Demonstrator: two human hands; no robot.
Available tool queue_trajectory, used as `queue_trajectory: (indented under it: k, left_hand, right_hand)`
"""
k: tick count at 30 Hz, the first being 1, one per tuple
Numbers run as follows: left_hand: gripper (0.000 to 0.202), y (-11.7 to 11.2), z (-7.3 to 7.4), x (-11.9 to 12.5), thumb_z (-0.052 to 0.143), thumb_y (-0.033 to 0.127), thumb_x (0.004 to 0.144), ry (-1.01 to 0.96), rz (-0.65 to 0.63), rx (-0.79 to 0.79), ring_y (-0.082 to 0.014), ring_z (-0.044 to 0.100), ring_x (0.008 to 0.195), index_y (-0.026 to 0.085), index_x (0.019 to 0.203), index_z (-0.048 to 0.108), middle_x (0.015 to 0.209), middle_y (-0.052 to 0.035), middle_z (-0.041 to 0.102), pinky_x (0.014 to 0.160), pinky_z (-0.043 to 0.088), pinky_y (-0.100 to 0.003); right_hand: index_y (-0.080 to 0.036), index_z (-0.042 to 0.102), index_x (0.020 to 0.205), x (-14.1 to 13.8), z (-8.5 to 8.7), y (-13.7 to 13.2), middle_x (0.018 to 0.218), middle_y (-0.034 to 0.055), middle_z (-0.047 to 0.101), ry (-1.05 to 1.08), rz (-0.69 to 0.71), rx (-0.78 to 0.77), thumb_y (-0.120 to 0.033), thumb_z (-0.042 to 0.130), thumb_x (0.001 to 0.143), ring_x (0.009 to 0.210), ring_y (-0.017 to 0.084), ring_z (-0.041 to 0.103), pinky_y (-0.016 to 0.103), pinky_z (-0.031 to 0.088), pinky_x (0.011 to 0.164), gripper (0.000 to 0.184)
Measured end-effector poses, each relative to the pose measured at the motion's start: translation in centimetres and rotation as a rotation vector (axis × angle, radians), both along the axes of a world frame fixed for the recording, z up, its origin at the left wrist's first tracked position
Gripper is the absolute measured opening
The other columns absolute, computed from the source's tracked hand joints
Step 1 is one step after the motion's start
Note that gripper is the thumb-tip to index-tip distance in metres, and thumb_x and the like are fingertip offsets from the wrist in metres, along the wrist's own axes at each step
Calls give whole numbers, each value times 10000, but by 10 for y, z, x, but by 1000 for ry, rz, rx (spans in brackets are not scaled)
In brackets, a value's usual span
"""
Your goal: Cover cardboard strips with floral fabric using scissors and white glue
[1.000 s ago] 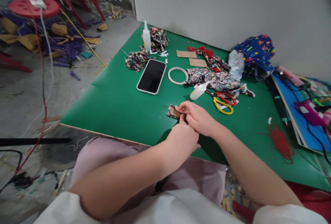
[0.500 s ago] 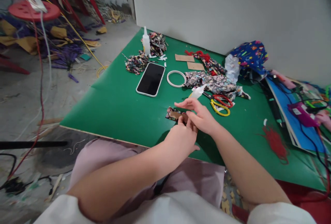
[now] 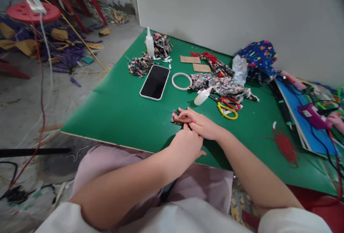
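Nearest are the trousers [image 3: 113, 161] in the lap, at 6 o'clock from the floral-patterned strip [image 3: 174, 117] under the hands. Just past the edge of the green table [image 3: 118, 118], the left hand [image 3: 187, 142] bends its fingers in beneath the other hand; whether they pinch the strip I cannot tell, since they are partly covered. A tangle of red threads [image 3: 287, 148] lies well apart, a little past 3 o'clock. The right hand [image 3: 204, 124] reaches in from about 4 o'clock, its fingers extended over the strip, and its grip cannot be made out either. The strip itself sits near the front edge (only its left end shows clearly, poking out at 9 o'clock from the fingertips).

Beyond, scissors [image 3: 221, 101] with one red and one yellow handle lie near 3 o'clock, and a small white bottle [image 3: 201, 97] leans at 2. A phone [image 3: 155, 82] lies at 11, a white ring [image 3: 181, 88] between 12 and 1, touching or just beside crumpled floral cloth [image 3: 220, 85] toward 2. Farther off, two brown cards [image 3: 190, 59] lie at 1 o'clock, and a taller bottle [image 3: 150, 45] stands upright at 11 beside floral bundles [image 3: 140, 65].
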State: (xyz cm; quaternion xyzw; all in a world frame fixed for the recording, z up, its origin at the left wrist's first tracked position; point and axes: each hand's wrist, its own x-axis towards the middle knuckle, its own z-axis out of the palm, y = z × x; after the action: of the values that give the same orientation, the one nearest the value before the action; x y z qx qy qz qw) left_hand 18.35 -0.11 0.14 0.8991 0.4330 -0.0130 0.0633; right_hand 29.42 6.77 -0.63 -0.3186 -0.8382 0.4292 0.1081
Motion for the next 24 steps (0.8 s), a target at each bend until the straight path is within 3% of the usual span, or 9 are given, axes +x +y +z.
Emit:
queue_trajectory:
  k: [4, 6, 12, 16, 19, 21, 24]
  left_hand:
    - [713, 1, 1, 1, 563, 544, 709, 33, 16, -37, -375, 450, 1125, 56, 1219, 470, 1223, -229, 488, 775, 465, -372]
    - [752, 2, 0, 2, 553, 546, 715, 48, 7, -54, -395, 394, 1168, 50, 1264, 414, 1283, -228, 424, 811, 458, -393]
    - [666, 1, 1, 0, 562, 524, 719, 16, 48, -77, -404, 426, 1136, 61, 1191, 490, 1214, -231, 487, 680, 503, -343]
    - [596, -1, 3, -1, 570, 514, 718, 24, 11, -56, -382, 469, 1098, 52, 1095, 564, 1094, -224, 567, 681, 492, -334]
    - [587, -1, 2, -1, 574, 517, 712, 26, -11, -7, -378, 518, 1027, 34, 1044, 594, 1000, -224, 606, 632, 484, -325]
    - [584, -1, 0, -1, 577, 521, 708, 21, -14, 21, -377, 545, 981, 28, 1019, 608, 969, -222, 619, 616, 481, -327]
    - [636, 0, -3, 0, 585, 530, 696, 5, -5, 30, -385, 514, 1038, 32, 1091, 570, 1070, -225, 586, 685, 486, -348]
  right_hand:
    - [-237, 406, 1057, 10, 0, -3, 1214, 16, 554, 172, -220, -49, 0, 302, 687, 1306, 118, 231, 448, 242, 1037, 452]
    - [-241, 398, 1053, 16, -1, -6, 1202, 17, 564, 193, -275, -44, 2, 300, 691, 1289, 115, 276, 441, 252, 1031, 447]
    - [-230, 400, 1084, 19, -9, -12, 1203, 38, 558, 20, -232, 36, -28, 326, 714, 1245, 149, 365, 436, 331, 987, 429]
    - [-206, 407, 1090, 17, -11, -11, 1193, 45, 567, -39, -110, 161, -28, 336, 704, 1267, 150, 327, 457, 231, 1051, 431]
    - [-202, 424, 1072, 15, -10, -11, 1179, 38, 580, -18, -43, 157, -8, 339, 674, 1265, 140, 331, 448, 180, 1077, 450]
    - [-216, 441, 1044, 13, -9, -12, 1145, 20, 602, 45, -52, 106, 2, 337, 655, 1261, 133, 337, 438, 197, 1074, 458]
    - [-232, 433, 1037, 10, -7, -13, 1160, 15, 593, 174, -187, 22, 6, 313, 667, 1277, 123, 304, 428, 259, 1045, 456]
